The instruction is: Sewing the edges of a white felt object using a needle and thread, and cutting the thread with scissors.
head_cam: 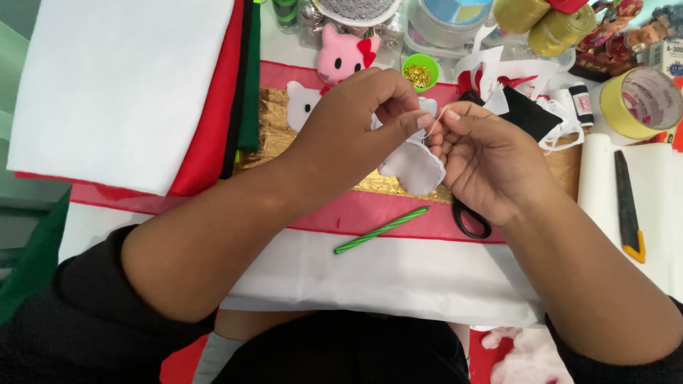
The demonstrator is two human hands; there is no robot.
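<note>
Your left hand (370, 114) is closed in a pinch over the middle of the bench (356, 284), thumb and forefinger meeting at the top edge of a small white felt piece (413, 167). Your right hand (484, 160) is curled beside it, fingertips nearly touching those of the left, pinching a fine pale thread (435, 122) that runs up between the two hands. Whether a needle sits in that pinch is too small to tell.

The felt piece hangs from your fingers just above the gold strip (274, 131) and the red cloth (384, 213). It looks very light and soft, floppy enough to fold or droop if held by one corner, so judge it best held close to the edge being worked, flat between finger pads. It should not slip, since felt has a napped surface, but the thread is thin and could slide out of a loose pinch or snag.

Just near of your hands lies a green pencil (382, 230), and black scissor handles (471, 220) show under your right hand. Far left is a stack of felt sheets (121, 85), white on top with red and green below. A pink cat toy (343, 57) and a small green cup of gold bits (420, 71) sit at the far edge, tape rolls (640, 103) far right, and a utility knife (629, 206) at the right.
</note>
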